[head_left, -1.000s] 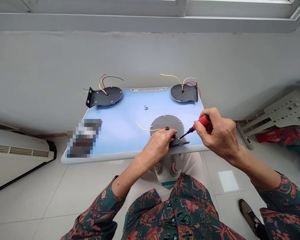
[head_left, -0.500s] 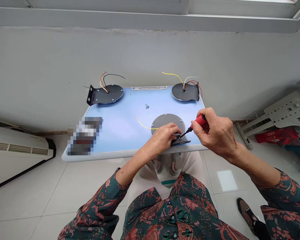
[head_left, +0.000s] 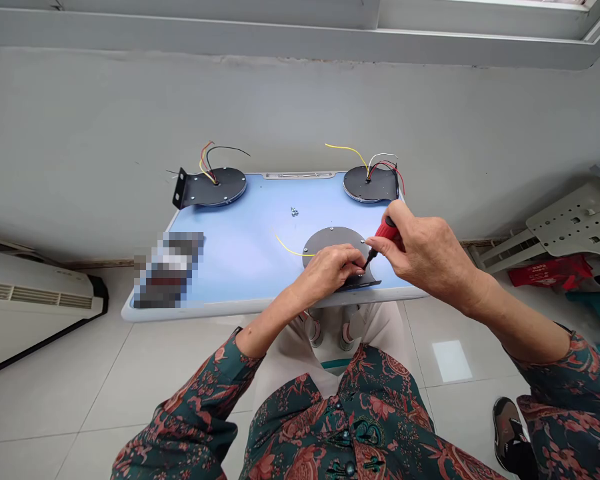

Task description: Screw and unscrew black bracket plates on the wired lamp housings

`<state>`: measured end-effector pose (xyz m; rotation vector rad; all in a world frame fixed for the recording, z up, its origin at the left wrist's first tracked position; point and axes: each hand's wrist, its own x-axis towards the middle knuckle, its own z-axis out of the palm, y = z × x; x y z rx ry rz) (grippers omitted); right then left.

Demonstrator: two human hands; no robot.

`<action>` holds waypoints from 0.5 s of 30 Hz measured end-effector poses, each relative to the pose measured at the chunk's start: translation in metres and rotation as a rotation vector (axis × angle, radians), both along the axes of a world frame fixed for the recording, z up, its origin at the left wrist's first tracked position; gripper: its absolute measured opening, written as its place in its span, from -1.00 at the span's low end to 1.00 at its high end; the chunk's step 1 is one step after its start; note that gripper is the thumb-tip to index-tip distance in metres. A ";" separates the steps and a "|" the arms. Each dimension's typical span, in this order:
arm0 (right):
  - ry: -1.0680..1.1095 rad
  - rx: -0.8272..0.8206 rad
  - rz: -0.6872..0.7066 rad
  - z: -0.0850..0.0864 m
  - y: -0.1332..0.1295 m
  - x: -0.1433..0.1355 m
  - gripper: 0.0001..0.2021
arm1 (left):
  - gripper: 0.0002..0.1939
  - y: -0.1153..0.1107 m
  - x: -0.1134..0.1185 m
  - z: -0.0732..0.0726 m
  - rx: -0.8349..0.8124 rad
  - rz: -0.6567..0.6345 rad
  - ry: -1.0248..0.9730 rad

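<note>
In the head view a dark round metal plate (head_left: 330, 239) with a bent bracket edge lies near the table's front edge, several screws in its rim. My left hand (head_left: 331, 267) rests on it, thumb and fingers pinched together by the screwdriver's tip; whatever they hold is hidden. My right hand (head_left: 423, 257) grips a red-and-black screwdriver (head_left: 386, 230), now fairly steep, its tip down at a screw near the bracket edge. A yellow wire (head_left: 291, 249) comes out from under my left hand across the plate.
Two similar round units with wires stand at the back, one left (head_left: 217, 187) and one right (head_left: 365, 185). Small loose screws (head_left: 295, 211) lie mid-table. A blurred-out patch (head_left: 173, 267) covers the left side of the blue table (head_left: 240, 253). A shoe (head_left: 510, 430) shows at the lower right.
My right hand has moved left and up, tilting the screwdriver more upright. The left fingers have shifted slightly towards its tip. The yellow wire's end has moved a little right and down.
</note>
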<state>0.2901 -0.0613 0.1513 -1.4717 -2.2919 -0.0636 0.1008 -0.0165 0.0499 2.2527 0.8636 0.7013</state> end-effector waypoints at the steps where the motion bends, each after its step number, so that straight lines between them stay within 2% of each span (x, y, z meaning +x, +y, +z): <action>1: -0.029 0.023 -0.045 -0.002 0.000 -0.003 -0.82 | -0.84 0.000 0.001 0.000 0.001 0.006 -0.003; 5: -0.153 0.136 -0.156 -0.007 -0.003 -0.012 -0.57 | -0.82 -0.002 0.004 0.000 0.022 0.052 0.037; 7: -0.175 0.178 -0.151 -0.005 -0.003 -0.012 -0.50 | -0.80 -0.003 0.006 0.001 0.019 0.089 0.074; 9: -0.137 0.194 -0.061 0.000 -0.003 -0.008 -0.54 | -0.80 -0.004 0.006 0.002 0.001 0.114 0.107; 13: 0.027 0.157 0.223 0.007 -0.003 0.005 -0.72 | -0.83 -0.006 0.006 0.005 -0.027 0.098 0.141; 15: 0.038 0.220 0.189 0.006 -0.003 0.009 -0.71 | -0.83 -0.007 0.007 0.005 -0.022 0.081 0.159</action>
